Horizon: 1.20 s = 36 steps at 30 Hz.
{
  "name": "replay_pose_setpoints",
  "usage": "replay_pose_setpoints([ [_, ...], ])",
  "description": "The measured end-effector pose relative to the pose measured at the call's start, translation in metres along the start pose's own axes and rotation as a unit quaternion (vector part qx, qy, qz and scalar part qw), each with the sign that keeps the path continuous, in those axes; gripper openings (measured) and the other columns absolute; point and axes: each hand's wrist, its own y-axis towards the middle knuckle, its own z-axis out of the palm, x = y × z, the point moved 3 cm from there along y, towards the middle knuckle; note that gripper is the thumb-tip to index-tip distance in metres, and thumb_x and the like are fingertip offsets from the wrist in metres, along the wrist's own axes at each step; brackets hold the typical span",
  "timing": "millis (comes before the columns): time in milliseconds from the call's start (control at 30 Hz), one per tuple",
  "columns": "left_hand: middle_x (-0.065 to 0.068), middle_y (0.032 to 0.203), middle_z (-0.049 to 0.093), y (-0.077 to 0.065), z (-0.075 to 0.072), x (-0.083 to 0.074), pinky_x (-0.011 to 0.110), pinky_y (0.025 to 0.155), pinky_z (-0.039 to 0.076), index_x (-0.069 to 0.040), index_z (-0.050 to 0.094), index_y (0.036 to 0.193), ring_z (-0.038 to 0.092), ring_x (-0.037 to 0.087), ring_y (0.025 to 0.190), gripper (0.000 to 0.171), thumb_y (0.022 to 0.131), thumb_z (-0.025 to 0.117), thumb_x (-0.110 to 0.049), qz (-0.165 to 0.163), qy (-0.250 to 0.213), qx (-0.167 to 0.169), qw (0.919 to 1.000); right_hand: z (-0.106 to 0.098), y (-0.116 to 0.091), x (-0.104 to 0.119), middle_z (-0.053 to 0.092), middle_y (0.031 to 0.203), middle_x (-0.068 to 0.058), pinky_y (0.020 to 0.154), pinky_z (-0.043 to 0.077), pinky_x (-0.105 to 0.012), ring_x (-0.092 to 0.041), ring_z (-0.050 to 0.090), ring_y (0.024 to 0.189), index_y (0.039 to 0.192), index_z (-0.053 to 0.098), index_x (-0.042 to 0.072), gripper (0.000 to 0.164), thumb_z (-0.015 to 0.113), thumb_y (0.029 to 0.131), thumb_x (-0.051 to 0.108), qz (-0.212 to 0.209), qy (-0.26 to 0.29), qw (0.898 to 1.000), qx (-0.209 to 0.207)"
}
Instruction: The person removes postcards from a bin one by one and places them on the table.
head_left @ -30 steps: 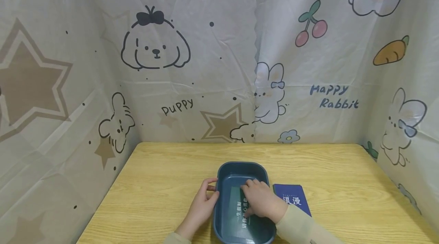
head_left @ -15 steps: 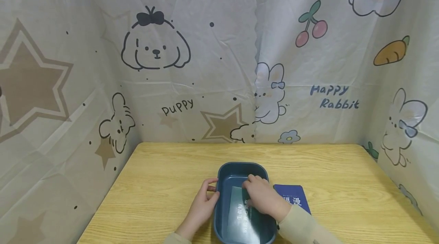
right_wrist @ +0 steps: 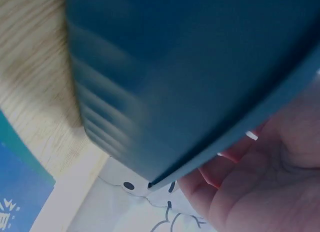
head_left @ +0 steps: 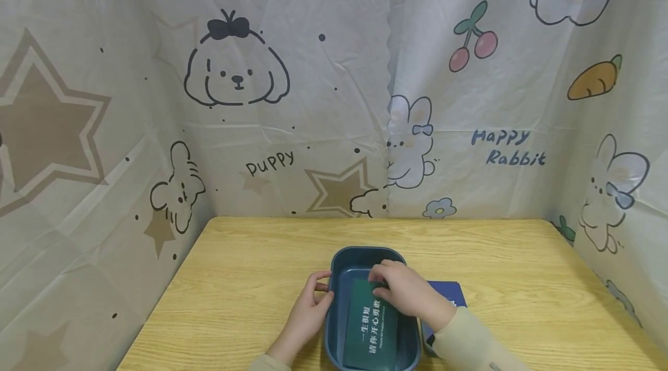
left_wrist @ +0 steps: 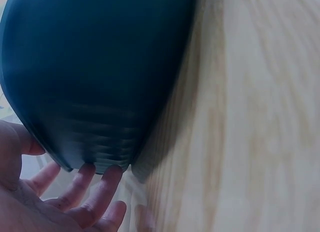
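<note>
A dark teal, deep rectangular box (head_left: 368, 252) with rounded corners stands on the table. Inside it a green card (head_left: 360, 307) with white Chinese lettering lies lengthwise. My right hand (head_left: 407, 287) reaches in over the box's right rim and pinches the card's far right corner between thumb and fingers. In the right wrist view the box wall hides the fingertips of that right hand (right_wrist: 260, 177). My left hand (head_left: 308, 313) rests against the outside of the box's left wall. Relaxed fingertips of the left hand (left_wrist: 60, 197) touch that wall in the left wrist view, the thumb near the rim.
Just right of the box lies a blue card or booklet (head_left: 447, 290) with white lettering, partly covered by my right forearm. The yellow wood-grain table (head_left: 250, 278) ends at the back and sides against a printed cloth (head_left: 313, 98) hung as walls.
My right hand has shifted back and slightly right within the box, from lying over the card to its far corner. The card's lettering now shows more fully. My left hand keeps its place.
</note>
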Motion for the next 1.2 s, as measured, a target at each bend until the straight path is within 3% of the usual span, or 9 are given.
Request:
replay_pose_setpoints([
  [433,0.023,0.11,0.054,0.0,0.001,0.002,0.035,0.063,0.048,-0.003,0.045,0.131,0.06,0.028,0.081,0.038,0.094,0.05,-0.007,0.002,-0.002,-0.001,1.0,-0.004,-0.005,-0.01,0.066,0.094,-0.001,0.073,0.053,-0.042,-0.016,0.058,0.086,0.109,0.064,0.02,0.019,0.063,0.09,0.018,0.051,0.106,0.993,-0.011],
  [667,0.019,0.112,0.054,0.017,0.009,0.043,0.035,0.062,0.049,-0.011,0.044,0.135,0.059,0.022,0.08,0.04,0.095,0.052,-0.013,0.004,-0.004,0.001,1.0,-0.01,-0.006,-0.013,0.066,0.087,0.003,0.072,0.053,-0.04,-0.013,0.059,0.083,0.101,0.063,0.023,0.015,0.067,0.087,0.019,0.092,0.159,0.981,-0.061],
  [867,0.018,0.111,0.054,0.017,0.008,0.045,0.035,0.063,0.05,-0.014,0.045,0.133,0.059,0.02,0.078,0.04,0.095,0.053,-0.016,0.01,-0.001,-0.001,0.9999,-0.018,-0.005,-0.02,0.07,0.093,0.004,0.08,0.054,-0.045,-0.018,0.063,0.097,0.096,0.066,0.027,0.011,0.069,0.085,0.027,0.145,0.17,0.968,-0.118],
  [967,0.018,0.11,0.054,0.017,0.008,0.044,0.036,0.063,0.05,-0.014,0.045,0.133,0.059,0.019,0.077,0.039,0.094,0.053,-0.016,0.011,0.004,-0.002,0.9999,-0.026,-0.007,-0.024,0.071,0.095,0.001,0.078,0.054,-0.044,-0.017,0.063,0.094,0.098,0.068,0.027,0.014,0.069,0.085,0.032,0.163,0.172,0.962,-0.134],
  [1200,0.018,0.11,0.055,0.018,0.009,0.044,0.035,0.063,0.05,-0.014,0.045,0.133,0.059,0.02,0.076,0.039,0.094,0.053,-0.016,0.007,0.007,-0.004,0.9999,-0.046,-0.015,-0.038,0.071,0.083,-0.004,0.06,0.055,-0.035,-0.014,0.063,0.065,0.105,0.067,0.02,0.022,0.068,0.086,0.031,0.186,0.214,0.95,-0.13],
])
